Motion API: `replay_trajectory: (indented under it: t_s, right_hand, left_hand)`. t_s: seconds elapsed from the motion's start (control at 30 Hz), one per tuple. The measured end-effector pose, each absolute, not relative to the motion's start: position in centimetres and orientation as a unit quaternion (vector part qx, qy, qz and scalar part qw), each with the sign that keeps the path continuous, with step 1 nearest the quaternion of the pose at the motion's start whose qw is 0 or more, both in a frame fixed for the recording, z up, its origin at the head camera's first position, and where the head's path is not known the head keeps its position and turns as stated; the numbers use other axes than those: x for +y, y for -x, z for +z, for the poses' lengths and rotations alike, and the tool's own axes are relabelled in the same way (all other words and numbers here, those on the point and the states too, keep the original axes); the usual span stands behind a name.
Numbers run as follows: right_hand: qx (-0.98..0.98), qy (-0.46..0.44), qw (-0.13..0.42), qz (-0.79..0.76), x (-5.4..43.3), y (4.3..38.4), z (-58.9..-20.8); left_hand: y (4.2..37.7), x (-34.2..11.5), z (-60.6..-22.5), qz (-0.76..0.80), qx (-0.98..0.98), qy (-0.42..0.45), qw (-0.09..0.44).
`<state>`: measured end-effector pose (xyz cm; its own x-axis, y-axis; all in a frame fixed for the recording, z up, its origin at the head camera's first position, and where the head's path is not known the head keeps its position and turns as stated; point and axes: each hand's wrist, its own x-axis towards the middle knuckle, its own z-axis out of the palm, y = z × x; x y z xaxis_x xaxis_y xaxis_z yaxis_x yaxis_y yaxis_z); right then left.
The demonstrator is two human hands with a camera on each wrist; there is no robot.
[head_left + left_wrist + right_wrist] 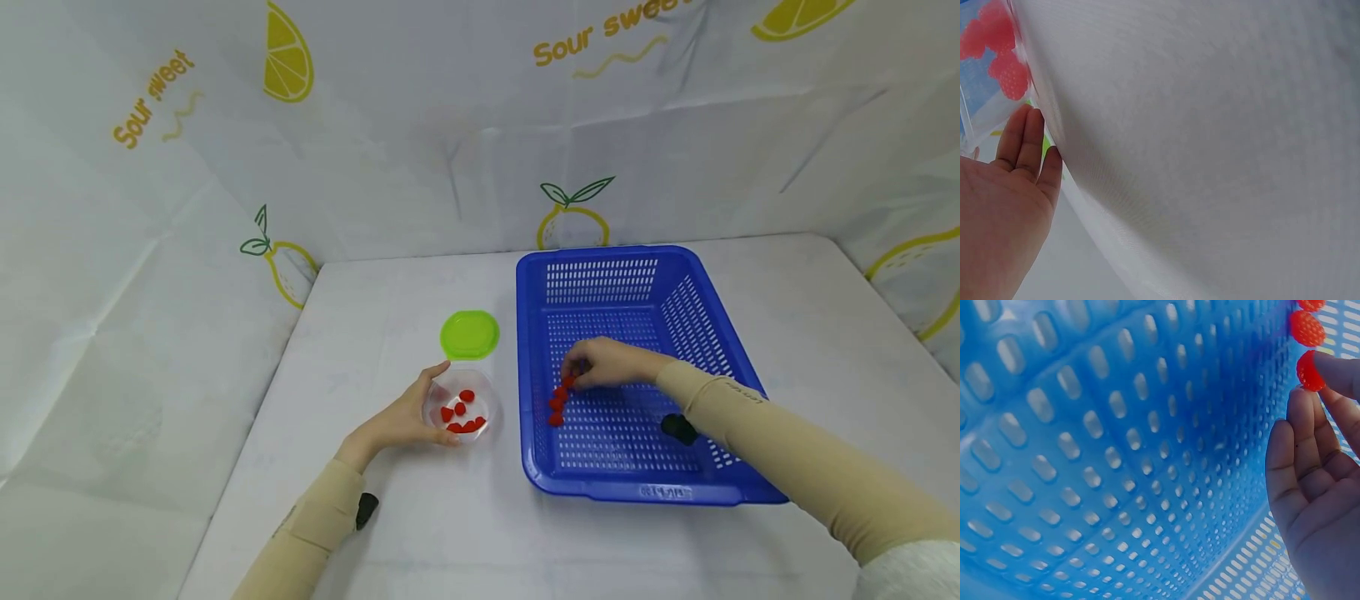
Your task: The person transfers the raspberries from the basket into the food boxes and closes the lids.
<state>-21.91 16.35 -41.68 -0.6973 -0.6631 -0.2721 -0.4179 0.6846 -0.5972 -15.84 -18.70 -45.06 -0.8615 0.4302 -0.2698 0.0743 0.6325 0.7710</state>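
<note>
Head view has a white-covered table (427, 542) with a blue basket (555, 486) near its back edge, right of a round green lid (469, 335) and a clear bowl (482, 402). The bowl sits just in front of the lid, near the basket's left edge, with several red berries (467, 396) inside. The left hand (401, 421) holds the bowl from its left side, thumb and fingers spread around the wall. The right hand (611, 362) reaches into the basket, and the right wrist view shows its thumb and fingertips clamped on one red raspberry (1310, 371). More red pieces (557, 405) run in a row from that hand along the basket's left wall.
</note>
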Motion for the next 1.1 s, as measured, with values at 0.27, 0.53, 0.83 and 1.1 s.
replay_trajectory:
  t_s: [0.27, 0.53, 0.83, 1.1]
  right_hand:
    - [0.875, 0.28, 0.244, -0.311, 16.9, 22.1, -40.5]
    - [0.851, 0.26, 0.237, -0.389, 16.9, 22.1, -38.6]
    - [0.824, 0.262, 0.203, -0.459, 15.4, 22.0, -37.1]
    - [0.81, 0.277, 0.195, -0.479, 13.1, 22.1, -36.2]
  left_hand:
    - [15.9, -18.7, -45.2, 0.405, 0.875, -0.146, 0.222]
    - [15.9, -18.7, -45.2, 0.407, 0.874, -0.147, 0.221]
    - [15.9, -18.6, -45.3, 0.411, 0.873, -0.143, 0.22]
    - [15.9, -18.7, -45.3, 0.411, 0.873, -0.143, 0.221]
